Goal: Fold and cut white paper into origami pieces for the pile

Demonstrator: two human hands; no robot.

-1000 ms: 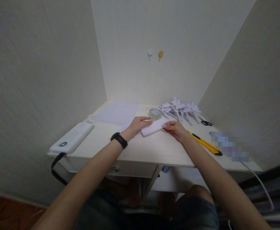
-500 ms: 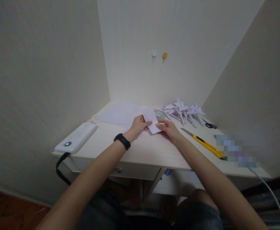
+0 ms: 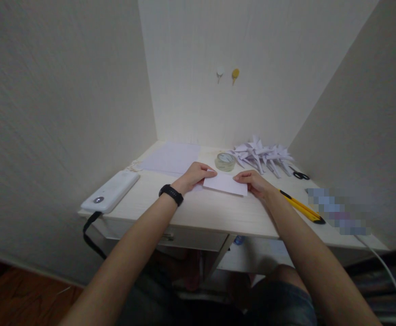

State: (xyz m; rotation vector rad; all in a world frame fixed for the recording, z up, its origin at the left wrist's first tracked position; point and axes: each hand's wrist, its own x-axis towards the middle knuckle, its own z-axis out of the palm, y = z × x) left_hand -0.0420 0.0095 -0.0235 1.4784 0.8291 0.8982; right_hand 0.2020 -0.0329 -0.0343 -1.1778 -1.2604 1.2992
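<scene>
Paper (image 3: pixel 225 184) pinched at both ends above the desk (image 3: pixel 198 215)

Left hand (image 3: pixel 197 174) and right hand (image 3: pixel 252 181) each grip it, thumbs on top; tape (image 3: pixel 225 162) sits just behind.

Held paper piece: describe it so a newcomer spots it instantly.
Start at the white desk. Near its middle, in front of the clear tape roll, the left hand and right hand hold a small rectangular paper piece between them. Unlike the larger flat paper back left and the spiky paper pile back right, it's in the hands.
</scene>
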